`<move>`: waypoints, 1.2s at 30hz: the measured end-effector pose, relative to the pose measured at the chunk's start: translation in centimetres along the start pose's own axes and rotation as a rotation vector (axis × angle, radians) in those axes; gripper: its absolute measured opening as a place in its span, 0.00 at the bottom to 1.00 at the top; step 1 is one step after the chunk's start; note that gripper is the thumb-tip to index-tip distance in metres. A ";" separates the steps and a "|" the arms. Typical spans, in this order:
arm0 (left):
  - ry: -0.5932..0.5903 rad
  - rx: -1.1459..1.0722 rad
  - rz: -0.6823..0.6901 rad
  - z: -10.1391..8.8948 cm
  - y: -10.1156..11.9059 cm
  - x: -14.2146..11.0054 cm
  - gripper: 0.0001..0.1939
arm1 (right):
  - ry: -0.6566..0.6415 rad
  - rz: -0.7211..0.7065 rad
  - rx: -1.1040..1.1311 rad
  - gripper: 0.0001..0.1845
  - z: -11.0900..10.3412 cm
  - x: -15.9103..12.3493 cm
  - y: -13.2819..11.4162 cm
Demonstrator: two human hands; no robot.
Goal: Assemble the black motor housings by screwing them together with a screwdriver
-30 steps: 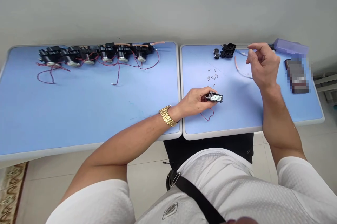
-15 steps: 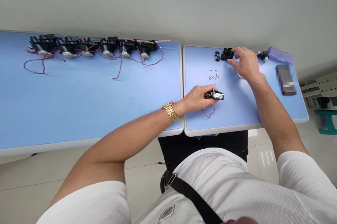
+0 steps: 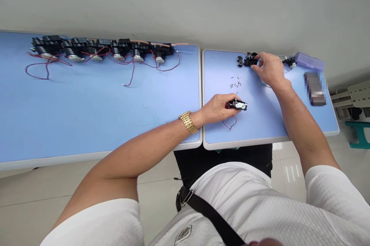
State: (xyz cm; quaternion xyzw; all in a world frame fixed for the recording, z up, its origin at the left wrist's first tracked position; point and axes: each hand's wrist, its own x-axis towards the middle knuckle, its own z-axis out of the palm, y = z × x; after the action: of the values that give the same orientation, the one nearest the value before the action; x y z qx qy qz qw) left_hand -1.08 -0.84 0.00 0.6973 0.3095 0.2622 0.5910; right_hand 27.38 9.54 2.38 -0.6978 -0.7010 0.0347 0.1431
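My left hand (image 3: 217, 108) rests on the right blue table (image 3: 260, 123) and pinches a small black motor unit with a white gear (image 3: 238, 104); its red wire (image 3: 229, 123) curls on the table below. My right hand (image 3: 269, 69) reaches to the far edge, its fingers closed on a black plastic housing part (image 3: 251, 59). A second small black part (image 3: 239, 61) lies just left of it. Several tiny screws (image 3: 235, 84) lie scattered between the two hands.
A row of several assembled black motor units with red wires (image 3: 101, 50) lines the far edge of the left blue table (image 3: 86, 115). A purple box (image 3: 309, 61), a dark blurred object (image 3: 314, 87) and a small black piece (image 3: 290, 61) sit at the far right.
My right hand moved from up in the air near the purple box down and left onto the black housing part. My left hand kept hold of the motor unit.
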 end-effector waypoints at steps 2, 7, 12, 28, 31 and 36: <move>0.001 0.004 0.007 0.0 0.0 0.0 0.15 | 0.003 -0.003 -0.005 0.18 -0.2 -0.2 -0.1; 0.004 0.022 0.020 -0.1 0.2 -0.1 0.16 | -0.014 -0.008 -0.010 0.10 -0.9 -1.0 -0.3; 0.009 0.020 0.013 -0.2 0.3 -0.2 0.14 | -0.048 0.059 0.010 0.10 -1.8 -2.0 -0.9; 0.034 -0.021 -0.083 -0.5 0.6 -0.6 0.18 | -0.131 0.102 1.165 0.35 -4.5 -5.4 -1.9; 0.067 -0.049 -0.107 -0.5 0.5 -0.6 0.19 | -0.135 0.060 1.206 0.35 -4.5 -5.7 -2.3; 0.205 -0.098 -0.050 -0.3 0.3 -0.6 0.20 | -0.119 -0.063 1.043 0.37 -4.8 -6.9 -3.0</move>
State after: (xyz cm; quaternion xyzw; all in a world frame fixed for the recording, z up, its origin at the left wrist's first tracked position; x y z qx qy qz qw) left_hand -1.62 -1.10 0.36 0.6293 0.3724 0.3321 0.5959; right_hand 25.55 1.96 6.71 -0.5094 -0.6182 0.4141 0.4323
